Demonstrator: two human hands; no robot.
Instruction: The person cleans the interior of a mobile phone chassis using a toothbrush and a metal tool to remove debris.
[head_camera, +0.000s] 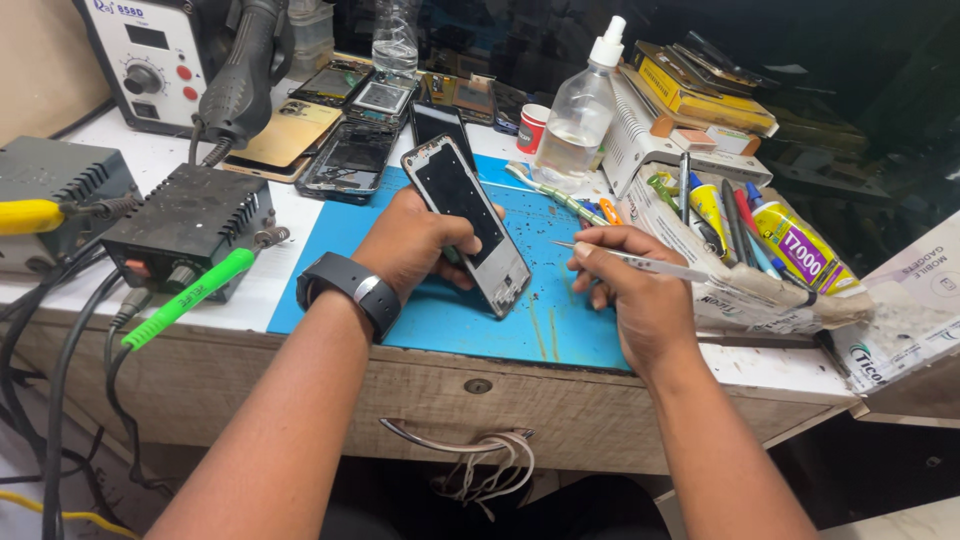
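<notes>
Closest to the camera there's a drawer handle (455, 440) on the front of the wooden desk (560, 400) with some pale cord looped over it. Just above that, the left hand (415, 240), black smartwatch (350, 285) on the wrist, has its grip wrapped around a stripped phone frame (468, 222), tilted up off the blue work mat (450, 315) with its lower end near the mat. The right hand (630, 290) is just beside it, grip pinched on metal tweezers (640, 260) whose tips point left toward the frame without touching it. Off to the left sits a black power supply box (190, 220) with a green-handled tool (190, 295) leaning off the desk edge. Further back: a clear spray bottle (580, 115), a pile of opened phones (345, 130), and a hot air station (155, 55).
</notes>
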